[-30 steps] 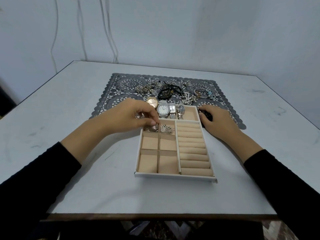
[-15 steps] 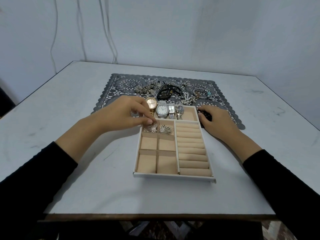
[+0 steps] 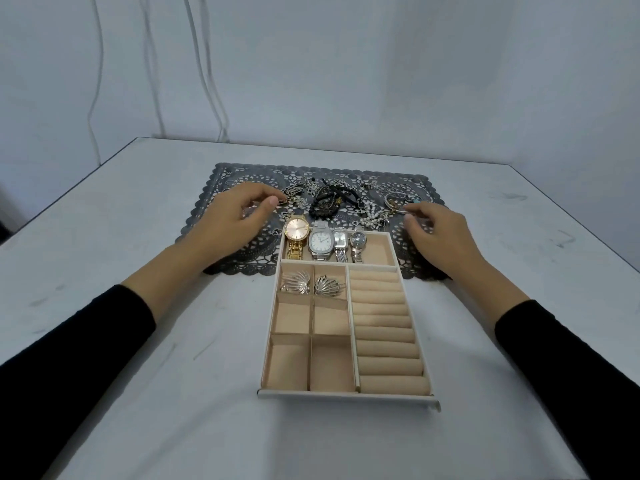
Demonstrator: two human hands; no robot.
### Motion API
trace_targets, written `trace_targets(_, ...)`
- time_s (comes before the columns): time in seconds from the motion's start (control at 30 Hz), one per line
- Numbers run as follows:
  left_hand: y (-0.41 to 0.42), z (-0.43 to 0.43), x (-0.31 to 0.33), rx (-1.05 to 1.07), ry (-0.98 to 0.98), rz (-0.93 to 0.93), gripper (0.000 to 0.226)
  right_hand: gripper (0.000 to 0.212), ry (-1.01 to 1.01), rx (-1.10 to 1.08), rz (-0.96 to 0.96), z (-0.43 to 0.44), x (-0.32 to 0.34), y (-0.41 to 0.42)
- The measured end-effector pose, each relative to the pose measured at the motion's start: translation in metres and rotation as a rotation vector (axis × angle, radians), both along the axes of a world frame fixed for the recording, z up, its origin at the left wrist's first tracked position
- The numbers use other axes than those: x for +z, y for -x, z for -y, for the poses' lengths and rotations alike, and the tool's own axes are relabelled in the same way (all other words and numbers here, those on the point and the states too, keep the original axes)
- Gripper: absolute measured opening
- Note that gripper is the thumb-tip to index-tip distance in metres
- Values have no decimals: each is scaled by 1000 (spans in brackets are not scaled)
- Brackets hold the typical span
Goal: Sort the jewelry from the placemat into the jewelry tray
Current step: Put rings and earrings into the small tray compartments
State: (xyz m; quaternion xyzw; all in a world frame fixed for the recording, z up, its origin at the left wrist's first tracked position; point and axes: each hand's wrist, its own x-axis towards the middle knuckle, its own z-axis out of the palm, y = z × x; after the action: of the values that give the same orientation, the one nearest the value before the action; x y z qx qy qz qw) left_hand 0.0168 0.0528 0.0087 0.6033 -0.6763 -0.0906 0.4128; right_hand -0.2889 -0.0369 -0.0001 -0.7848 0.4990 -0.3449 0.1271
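Looking down from the head view, we see the white, beige-lined jewelry tray (image 3: 346, 396) on the pale grey table (image 3: 138, 341), its far end overlapping the dark grey lace-patterned placemat (image 3: 242, 174). A row of four wristwatches (image 3: 321, 241) lies in the tray's far compartment. Just nearer us, two silver fan-shaped earrings (image 3: 296, 282) sit in two small compartments, one in each.

Beyond the tray, loose jewelry lies on the placemat: tangled metal chains (image 3: 298, 195), black beaded bracelets (image 3: 325, 202), a white pearl strand (image 3: 372, 213) and a silver bangle (image 3: 394, 202).

Our left hand (image 3: 232, 220) hovers over the placemat with its fingers curled. Thumb and forefinger are close together at the edge of the chains, but we cannot tell whether they pinch anything. Our right hand (image 3: 440, 230) is also curled, fingertips at the bangle, and we cannot tell whether it grips it.
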Motion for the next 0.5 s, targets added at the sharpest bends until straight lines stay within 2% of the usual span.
trace_targets(0.2,-17,40,-13,42,-129,273,35,31,7,17,-63,33,4,-19)
trace_targets(0.5,-17,83,-14,21,-238,371,47,36,-22,41,-181,89,2,-49)
